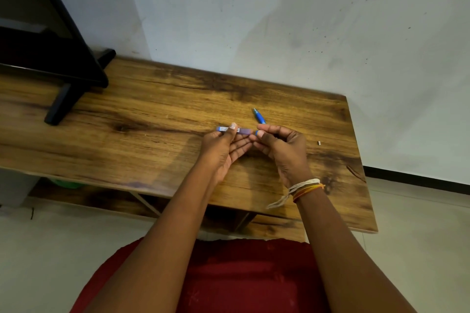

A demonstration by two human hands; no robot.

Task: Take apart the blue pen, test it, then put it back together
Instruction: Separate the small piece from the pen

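Note:
My left hand (223,145) pinches the blue pen barrel (241,130), a bluish-purple tube with a white label, held level over the wooden table (152,114). My right hand (282,145) grips the pen's blue front section (260,117); its pointed tip sticks up and away past my fingers. The two parts sit end to end with a small gap between them. A tiny dark-and-white piece (319,143), possibly the spring, lies on the table to the right of my right hand.
A black monitor with its stand (61,99) occupies the table's left end. The wall rises directly behind the table. The table's right edge (361,160) lies close to my right hand, with tiled floor beyond. A lower shelf shows under the tabletop.

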